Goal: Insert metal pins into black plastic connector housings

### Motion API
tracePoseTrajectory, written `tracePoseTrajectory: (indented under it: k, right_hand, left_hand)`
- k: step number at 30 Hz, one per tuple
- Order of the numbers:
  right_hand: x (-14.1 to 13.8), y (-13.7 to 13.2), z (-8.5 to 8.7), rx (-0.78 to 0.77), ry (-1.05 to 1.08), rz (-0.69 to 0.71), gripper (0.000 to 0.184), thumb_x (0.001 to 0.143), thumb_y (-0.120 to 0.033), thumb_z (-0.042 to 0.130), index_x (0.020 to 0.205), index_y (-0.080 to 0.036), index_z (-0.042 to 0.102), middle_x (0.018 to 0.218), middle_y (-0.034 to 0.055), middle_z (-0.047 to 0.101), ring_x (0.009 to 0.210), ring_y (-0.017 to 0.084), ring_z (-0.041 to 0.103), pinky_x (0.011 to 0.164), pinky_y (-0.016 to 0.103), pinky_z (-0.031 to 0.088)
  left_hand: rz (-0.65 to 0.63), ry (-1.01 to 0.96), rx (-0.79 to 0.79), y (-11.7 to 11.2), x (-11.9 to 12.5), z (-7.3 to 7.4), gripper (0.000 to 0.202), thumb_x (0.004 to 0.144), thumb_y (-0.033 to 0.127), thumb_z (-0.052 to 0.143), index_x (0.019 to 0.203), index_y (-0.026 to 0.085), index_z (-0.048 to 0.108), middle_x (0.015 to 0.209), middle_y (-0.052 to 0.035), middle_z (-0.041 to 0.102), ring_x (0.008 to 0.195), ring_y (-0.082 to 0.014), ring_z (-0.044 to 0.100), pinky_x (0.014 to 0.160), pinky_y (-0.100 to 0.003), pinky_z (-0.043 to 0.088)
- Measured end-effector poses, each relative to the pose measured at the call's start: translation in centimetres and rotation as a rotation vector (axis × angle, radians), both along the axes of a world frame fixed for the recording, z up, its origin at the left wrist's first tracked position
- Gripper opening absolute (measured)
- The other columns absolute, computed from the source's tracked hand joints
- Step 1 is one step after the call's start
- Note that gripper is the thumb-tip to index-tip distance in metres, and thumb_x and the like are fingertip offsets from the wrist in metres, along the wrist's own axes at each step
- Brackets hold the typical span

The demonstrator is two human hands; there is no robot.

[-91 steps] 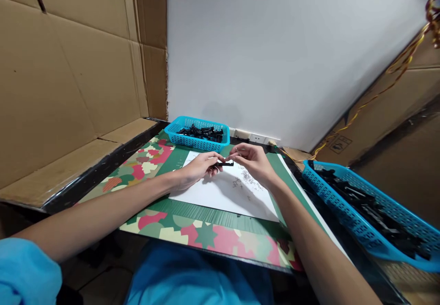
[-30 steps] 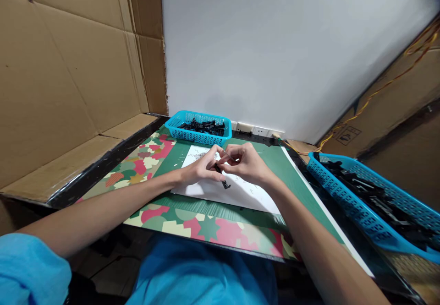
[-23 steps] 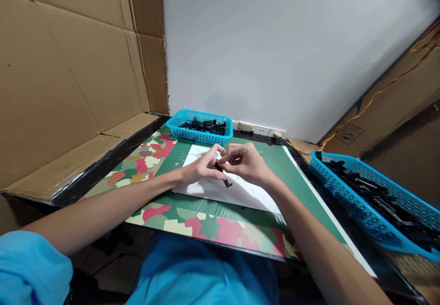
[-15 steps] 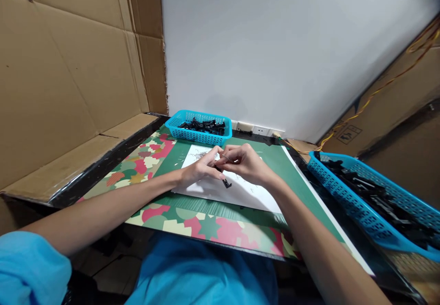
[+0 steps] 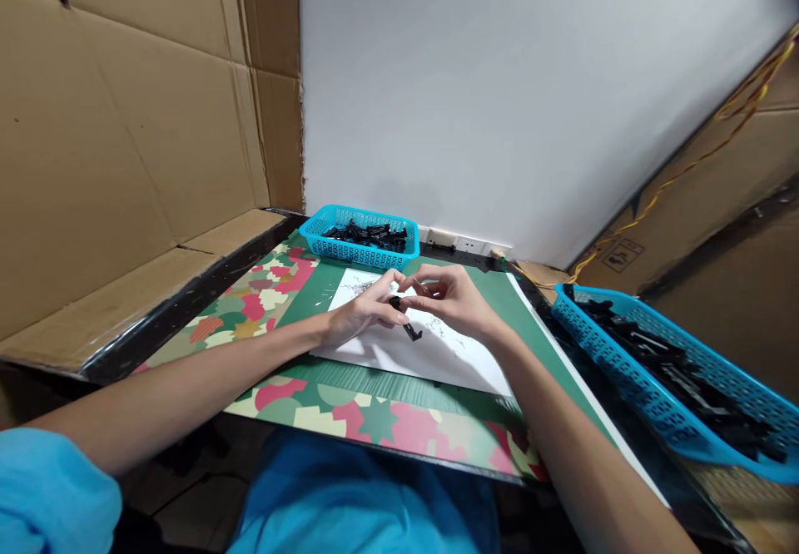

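Observation:
Both hands meet over a white sheet of paper (image 5: 437, 354) on the green mat. My left hand (image 5: 365, 311) pinches a small black plastic part (image 5: 407, 321) that hangs down toward the paper. My right hand (image 5: 453, 298) is closed in a pinch right against it, fingertips at the part's top end; it seems to hold a thin metal piece, too small to name. Tiny dark bits lie scattered on the paper by my hands.
A small blue basket (image 5: 359, 236) of black parts stands at the back of the mat. A larger blue basket (image 5: 662, 383) with longer black parts sits at the right. Cardboard walls rise on the left and right; yellow wires (image 5: 687, 163) run along the right wall.
Three seconds ago the black part lay level between both hands; now it points down from my left fingers. Over the last second the hands have stayed together with only slight finger shifts.

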State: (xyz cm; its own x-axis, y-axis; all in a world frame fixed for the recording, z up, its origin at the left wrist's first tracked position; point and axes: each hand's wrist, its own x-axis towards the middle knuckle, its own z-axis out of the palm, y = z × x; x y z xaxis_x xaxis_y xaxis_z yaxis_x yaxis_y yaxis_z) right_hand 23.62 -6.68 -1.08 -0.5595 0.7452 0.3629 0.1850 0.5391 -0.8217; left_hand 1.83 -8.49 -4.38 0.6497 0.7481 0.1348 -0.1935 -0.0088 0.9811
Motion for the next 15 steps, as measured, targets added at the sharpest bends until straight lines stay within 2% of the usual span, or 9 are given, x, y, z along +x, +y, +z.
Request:
tracePoseTrajectory:
  k: [2, 6, 10, 13, 15]
  right_hand:
    - [0.1, 0.1, -0.2, 0.025, -0.007, -0.021, 0.02, 0.086, -0.038, 0.087, 0.092, -0.02, 0.084, 0.078, 0.0002, 0.057, 0.066, 0.011, 0.045, 0.059, 0.029, 0.044]
    - [0.0, 0.0, -0.2, 0.082, -0.048, -0.034, 0.022, 0.088, -0.042, 0.084, 0.086, -0.02, 0.083, 0.084, 0.0033, 0.062, 0.069, 0.012, 0.051, 0.059, 0.029, 0.044]
    - [-0.1, -0.2, 0.1, 0.08, -0.051, -0.039, 0.026, 0.087, -0.046, 0.084, 0.091, -0.02, 0.082, 0.089, 0.005, 0.067, 0.068, 0.012, 0.051, 0.058, 0.029, 0.043]
    - [0.0, -0.3, 0.5, 0.056, -0.03, -0.066, 0.029, 0.091, -0.048, 0.079, 0.095, -0.02, 0.08, 0.093, 0.006, 0.07, 0.07, 0.014, 0.054, 0.062, 0.03, 0.047]
    - [0.2, -0.4, 0.8, 0.091, -0.061, -0.103, 0.03, 0.094, -0.05, 0.076, 0.094, -0.02, 0.079, 0.091, 0.0058, 0.072, 0.069, 0.014, 0.054, 0.06, 0.03, 0.045]
  left_hand:
    - [-0.01, -0.009, -0.004, -0.1, 0.0, 0.0, 0.04, 0.079, 0.023, 0.072, 0.108, 0.025, 0.044, 0.089, 0.0032, 0.049, 0.082, -0.0167, 0.044, 0.078, -0.033, 0.035]
    - [-0.007, -0.018, -0.001, -0.2, 0.1, 0.1, 0.04, 0.078, 0.021, 0.072, 0.106, 0.025, 0.043, 0.09, 0.0033, 0.049, 0.082, -0.0164, 0.045, 0.075, -0.031, 0.033]
    - [0.0, 0.007, 0.007, 0.0, 0.1, 0.0, 0.04, 0.079, 0.024, 0.071, 0.108, 0.025, 0.043, 0.089, 0.0027, 0.048, 0.083, -0.0172, 0.046, 0.075, -0.032, 0.034]
    - [0.03, 0.0, 0.021, 0.5, -0.1, -0.4, 0.042, 0.079, 0.025, 0.07, 0.11, 0.025, 0.042, 0.091, 0.0023, 0.05, 0.083, -0.0174, 0.047, 0.077, -0.033, 0.036]
    - [0.06, -0.02, 0.03, 0.9, -0.2, -0.7, 0.043, 0.081, 0.024, 0.069, 0.112, 0.026, 0.039, 0.092, 0.0028, 0.05, 0.082, -0.0164, 0.048, 0.077, -0.032, 0.036]
